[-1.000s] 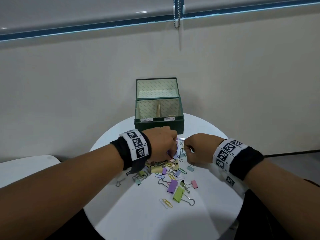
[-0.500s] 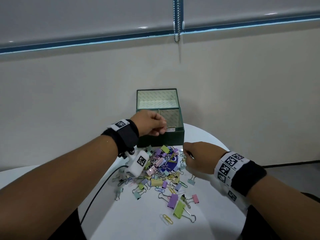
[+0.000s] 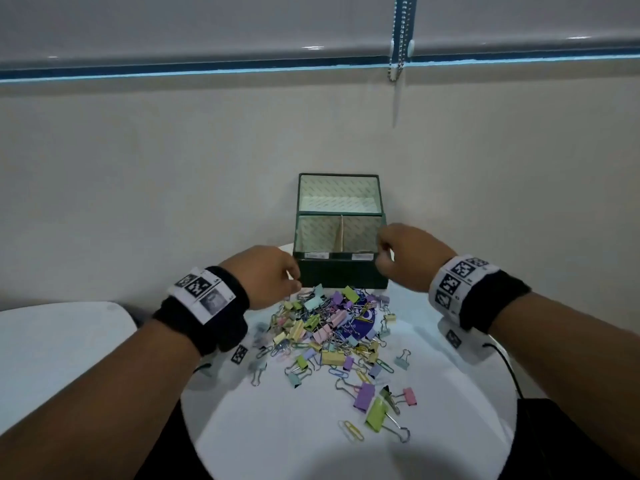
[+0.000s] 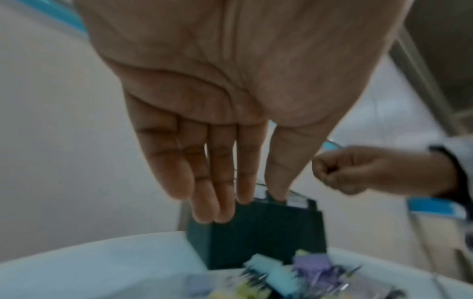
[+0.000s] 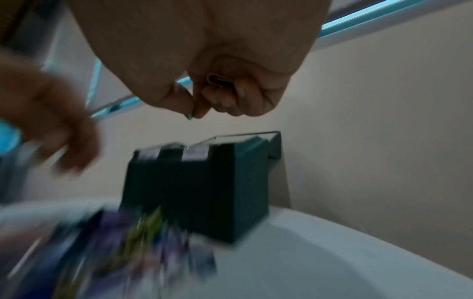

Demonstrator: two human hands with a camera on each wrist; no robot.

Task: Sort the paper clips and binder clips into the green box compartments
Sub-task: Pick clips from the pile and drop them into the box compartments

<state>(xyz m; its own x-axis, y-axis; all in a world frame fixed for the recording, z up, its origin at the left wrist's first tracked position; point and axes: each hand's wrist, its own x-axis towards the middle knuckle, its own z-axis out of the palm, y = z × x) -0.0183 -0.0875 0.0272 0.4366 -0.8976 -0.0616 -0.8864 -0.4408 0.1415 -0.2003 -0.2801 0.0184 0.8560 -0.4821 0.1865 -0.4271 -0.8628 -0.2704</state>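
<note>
The green box (image 3: 341, 271) stands open at the table's far edge, with two front compartments split by a divider and a longer one behind. A heap of pastel binder clips and paper clips (image 3: 332, 327) lies just in front of it. My left hand (image 3: 268, 277) hovers by the box's front left corner; in the left wrist view its fingers (image 4: 225, 194) are straight and hold nothing. My right hand (image 3: 398, 258) is at the box's front right corner, above the rim. In the right wrist view it is curled around small paper clips (image 5: 220, 81), with a green tip pinched at the thumb.
The round white table (image 3: 277, 438) has bare surface toward me, with a few stray clips (image 3: 377, 414) on it. A purple label (image 3: 363, 325) lies under the heap. A second white table (image 3: 52, 341) sits to the left. The wall is right behind the box. A black cable (image 3: 507, 367) hangs at the right.
My left hand went up to the box, then dropped back to its front left corner with fingers straight. My right hand rose from the heap to the box's front right corner.
</note>
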